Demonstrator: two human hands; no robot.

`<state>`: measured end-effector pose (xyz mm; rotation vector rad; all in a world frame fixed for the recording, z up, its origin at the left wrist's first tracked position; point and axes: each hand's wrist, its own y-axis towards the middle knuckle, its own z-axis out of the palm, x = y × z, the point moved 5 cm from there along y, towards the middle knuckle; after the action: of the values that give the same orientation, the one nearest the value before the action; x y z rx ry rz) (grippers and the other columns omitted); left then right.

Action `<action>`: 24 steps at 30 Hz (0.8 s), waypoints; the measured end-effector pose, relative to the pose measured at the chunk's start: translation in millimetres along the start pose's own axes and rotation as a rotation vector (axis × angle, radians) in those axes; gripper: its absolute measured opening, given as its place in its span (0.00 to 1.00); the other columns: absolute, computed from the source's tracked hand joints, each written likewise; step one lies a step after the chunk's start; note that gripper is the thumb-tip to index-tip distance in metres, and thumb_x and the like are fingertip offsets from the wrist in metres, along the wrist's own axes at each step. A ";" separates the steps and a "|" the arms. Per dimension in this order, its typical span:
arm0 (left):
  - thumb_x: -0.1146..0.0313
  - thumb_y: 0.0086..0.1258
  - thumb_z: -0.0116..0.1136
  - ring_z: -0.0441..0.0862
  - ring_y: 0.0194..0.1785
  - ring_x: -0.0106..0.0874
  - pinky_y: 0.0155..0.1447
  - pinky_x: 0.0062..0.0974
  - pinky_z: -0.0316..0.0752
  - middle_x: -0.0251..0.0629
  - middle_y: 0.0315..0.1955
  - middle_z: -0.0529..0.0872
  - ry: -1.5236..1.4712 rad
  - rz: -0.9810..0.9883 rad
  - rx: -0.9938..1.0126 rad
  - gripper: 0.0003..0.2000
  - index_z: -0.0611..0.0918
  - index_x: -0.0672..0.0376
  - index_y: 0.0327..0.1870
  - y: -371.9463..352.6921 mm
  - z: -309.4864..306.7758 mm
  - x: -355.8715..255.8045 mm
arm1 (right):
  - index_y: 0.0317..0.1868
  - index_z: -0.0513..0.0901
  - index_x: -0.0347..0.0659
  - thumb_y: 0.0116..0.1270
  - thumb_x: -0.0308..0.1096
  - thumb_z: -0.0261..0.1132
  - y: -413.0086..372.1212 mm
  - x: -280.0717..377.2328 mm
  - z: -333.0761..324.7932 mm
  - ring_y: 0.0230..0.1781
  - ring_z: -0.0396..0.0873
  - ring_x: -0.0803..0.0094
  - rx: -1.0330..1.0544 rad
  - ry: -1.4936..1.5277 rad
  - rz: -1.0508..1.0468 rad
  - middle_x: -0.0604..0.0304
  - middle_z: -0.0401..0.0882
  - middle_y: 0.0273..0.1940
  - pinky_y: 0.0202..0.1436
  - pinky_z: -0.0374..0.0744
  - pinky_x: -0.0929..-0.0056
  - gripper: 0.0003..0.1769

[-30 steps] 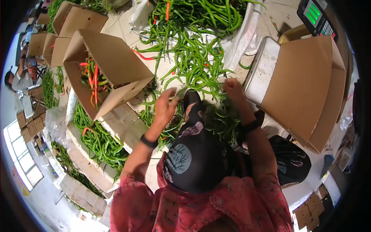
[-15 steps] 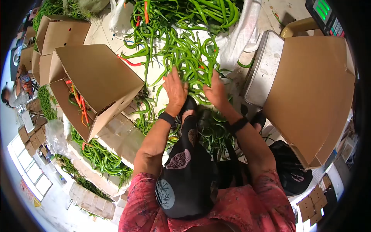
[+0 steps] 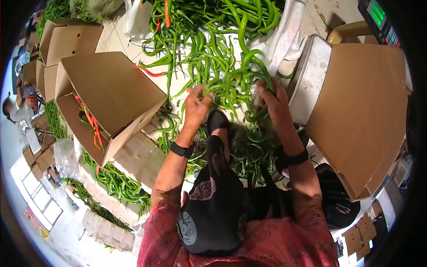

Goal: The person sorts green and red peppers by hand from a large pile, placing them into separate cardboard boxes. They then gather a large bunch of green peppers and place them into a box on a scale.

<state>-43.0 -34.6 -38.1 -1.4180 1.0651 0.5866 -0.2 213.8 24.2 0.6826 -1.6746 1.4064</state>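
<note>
Long green chili peppers (image 3: 213,55) lie in a loose spread on the pale floor in front of me, reaching back to a thicker heap. My left hand (image 3: 195,107) has its fingers curled at the near left edge of the spread, closed on green chili peppers. On the other side my right hand (image 3: 275,101) grips several long green chili peppers (image 3: 250,75), which are raised above the rest and partly smeared by motion. Its fingertips are partly hidden behind them. More green chili peppers (image 3: 253,151) lie below, beside my shoe.
An open cardboard box (image 3: 111,89) with red chilies (image 3: 92,122) stands at left. At right, another cardboard box (image 3: 360,111) adjoins a metal scale platform (image 3: 311,75) and a lit display (image 3: 377,15). A white sack (image 3: 287,31) borders the heap. A person (image 3: 20,109) is at far left.
My hands have moved apart, the right one outward to the right. Peppers that lay flat are now lifted and stretched between the hands.
</note>
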 end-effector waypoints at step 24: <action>0.44 0.53 0.73 0.70 0.66 0.44 0.68 0.33 0.64 0.63 0.62 0.71 0.140 -0.244 0.194 0.56 0.56 0.79 0.70 80.9 51.2 -27.5 | 0.52 0.80 0.32 0.49 0.36 0.69 134.7 -74.7 88.9 0.59 0.73 0.44 0.376 -0.555 -0.081 0.36 0.78 0.53 0.64 0.70 0.57 0.28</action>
<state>-112.9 31.9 -63.0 -1.4056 1.0106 0.2047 -94.6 150.8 -112.7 1.4441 -1.7702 1.5826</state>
